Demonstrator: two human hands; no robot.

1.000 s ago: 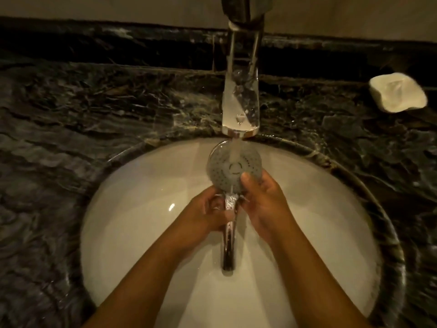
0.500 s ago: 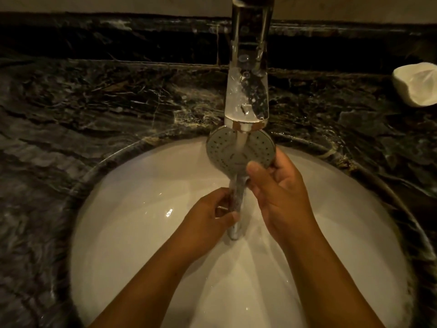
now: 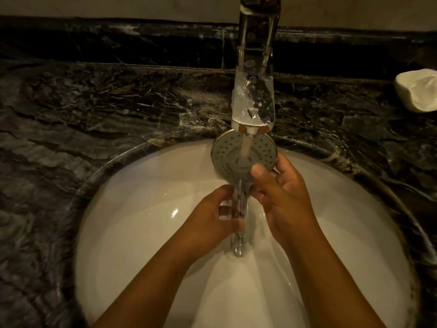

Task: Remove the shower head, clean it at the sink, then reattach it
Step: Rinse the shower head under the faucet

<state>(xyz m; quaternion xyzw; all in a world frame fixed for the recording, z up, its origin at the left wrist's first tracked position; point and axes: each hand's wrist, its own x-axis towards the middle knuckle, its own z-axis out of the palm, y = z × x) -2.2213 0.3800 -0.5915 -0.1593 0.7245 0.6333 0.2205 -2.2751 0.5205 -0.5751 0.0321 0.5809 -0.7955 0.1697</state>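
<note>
The shower head is a round grey disc with spray holes on a chrome handle, held face up over the white sink basin. A stream of water from the chrome tap falls on the middle of its face. My left hand grips the chrome handle below the disc. My right hand holds the disc's lower right rim, thumb pressed on the face and fingers behind it.
Dark veined marble counter surrounds the basin, with a low marble backsplash behind. A white soap dish sits on the counter at the far right edge. Water runs down the basin under the handle.
The shower head has risen toward the tap spout with both hands. My right hand shifted from beside the handle up to the disc's rim, thumb on the face.
</note>
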